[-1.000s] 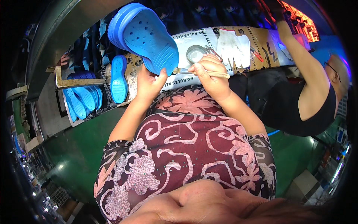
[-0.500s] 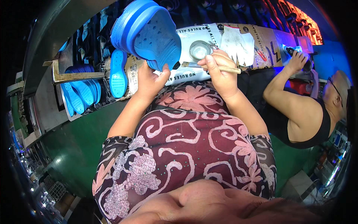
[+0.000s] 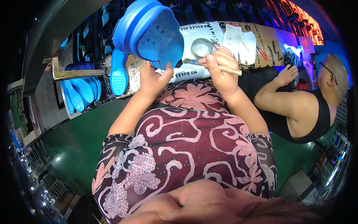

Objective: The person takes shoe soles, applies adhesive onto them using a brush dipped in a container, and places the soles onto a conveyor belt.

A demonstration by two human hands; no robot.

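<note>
My left hand [image 3: 154, 79] grips a blue clog [image 3: 154, 37] by its lower edge, thumb on the rim, with the opening turned toward me. A small dark rivet shows on the clog's edge by the thumb. In my right hand [image 3: 222, 72] is a brush [image 3: 232, 70] with a pale wooden handle, held like a pencil. Its bristle end points left, close to the clog's edge; whether it touches cannot be made out. Just beyond the right hand stands a clear round glass dish [image 3: 201, 48], with what looks like clear liquid inside.
White work gloves [image 3: 239, 43] and a red-handled tool [image 3: 262, 53] lie on the cardboard-covered bench [image 3: 274, 52]. Left of the clog is a blue insole [image 3: 119, 72]; several more [image 3: 84, 89] are stacked beside a wooden bar [image 3: 76, 74]. A co-worker [image 3: 298, 104] works close on my right.
The clog and brush have shifted very slightly right, both grips unchanged. The co-worker's arm has come lower and left, a blue shoe-like thing now at that hand.
</note>
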